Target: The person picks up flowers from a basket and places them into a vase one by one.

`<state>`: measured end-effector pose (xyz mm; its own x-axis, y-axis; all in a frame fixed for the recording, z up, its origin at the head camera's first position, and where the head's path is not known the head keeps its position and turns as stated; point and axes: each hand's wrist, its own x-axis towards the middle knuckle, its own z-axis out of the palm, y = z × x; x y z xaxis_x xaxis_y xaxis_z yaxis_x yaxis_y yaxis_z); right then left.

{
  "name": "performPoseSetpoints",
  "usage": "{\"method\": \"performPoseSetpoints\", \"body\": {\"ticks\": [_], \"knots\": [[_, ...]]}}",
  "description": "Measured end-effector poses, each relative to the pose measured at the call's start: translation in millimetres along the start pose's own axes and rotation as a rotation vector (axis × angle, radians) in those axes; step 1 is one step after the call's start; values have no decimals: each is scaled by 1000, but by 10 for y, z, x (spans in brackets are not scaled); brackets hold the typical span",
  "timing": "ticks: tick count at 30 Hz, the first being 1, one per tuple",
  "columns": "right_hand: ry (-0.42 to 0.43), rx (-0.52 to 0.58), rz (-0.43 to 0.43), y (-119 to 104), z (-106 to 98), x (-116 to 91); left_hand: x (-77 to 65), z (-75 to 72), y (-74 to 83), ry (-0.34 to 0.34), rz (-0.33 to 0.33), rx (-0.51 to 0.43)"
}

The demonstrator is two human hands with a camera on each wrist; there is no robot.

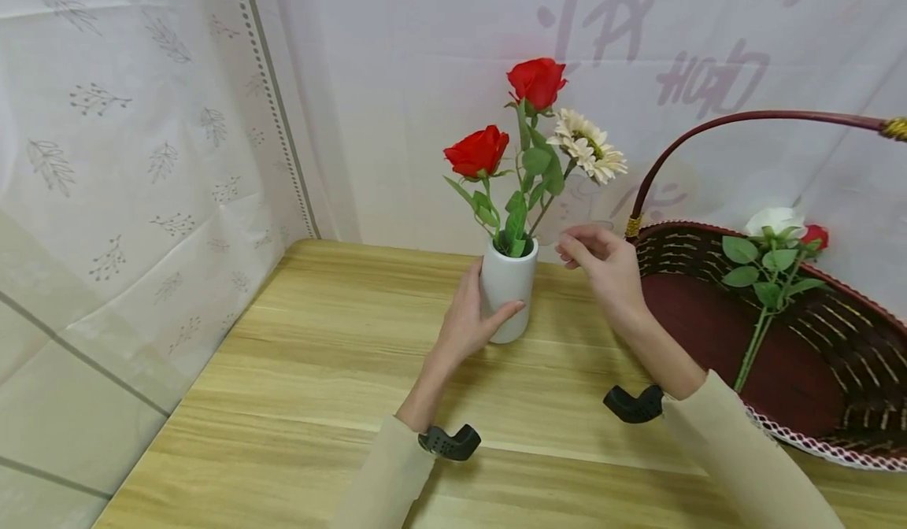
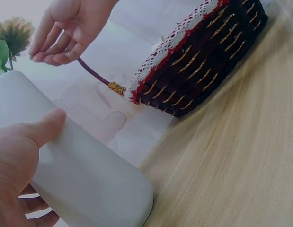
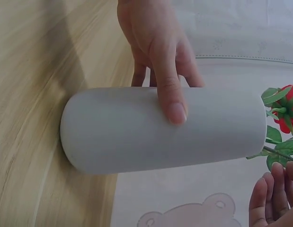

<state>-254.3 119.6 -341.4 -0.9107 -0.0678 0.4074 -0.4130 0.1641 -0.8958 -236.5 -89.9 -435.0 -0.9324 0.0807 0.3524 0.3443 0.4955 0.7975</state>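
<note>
A white cylindrical vase point(image 1: 515, 281) stands upright on the wooden table. It bears a lower red rose point(image 1: 476, 152), a taller red rose point(image 1: 537, 83) and a cream daisy-like flower point(image 1: 590, 145) leaning right. My left hand point(image 1: 464, 316) grips the vase from its left side, thumb across the front; in the right wrist view that thumb point(image 3: 172, 101) lies against the white wall. Just right of the vase's rim is my right hand point(image 1: 605, 269). Its fingers are loosely bent with nothing between them, as the left wrist view also shows of this hand point(image 2: 73, 28).
At the right stands a dark red woven basket point(image 1: 868, 332) with an arched handle point(image 1: 744, 120) and lace-trimmed rim. Inside lie a white rose point(image 1: 775, 220) and a red rose point(image 1: 816, 237) on green stems. Printed white cloth point(image 1: 397, 104) hangs behind the table point(image 1: 319, 371) and on its left.
</note>
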Motion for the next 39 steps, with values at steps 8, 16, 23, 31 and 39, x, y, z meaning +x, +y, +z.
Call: {"method": "performPoseSetpoints", "body": {"ticks": [8, 16, 23, 31, 39], "knots": [[-18, -3, -19, -28, -104, -48, 4, -1, -15, 7, 6, -1], [-17, 7, -25, -65, -266, -64, 19, 8, -20, 3, 11, -7], [-1, 59, 0, -84, -497, -108, 15, 12, -16, 10, 16, -6], [52, 103, 13, -63, -770, -140, 17, 15, -26, 1, 5, -13], [113, 181, 6, -37, -984, -150, 11, 18, -38, 1, 3, -14]]}}
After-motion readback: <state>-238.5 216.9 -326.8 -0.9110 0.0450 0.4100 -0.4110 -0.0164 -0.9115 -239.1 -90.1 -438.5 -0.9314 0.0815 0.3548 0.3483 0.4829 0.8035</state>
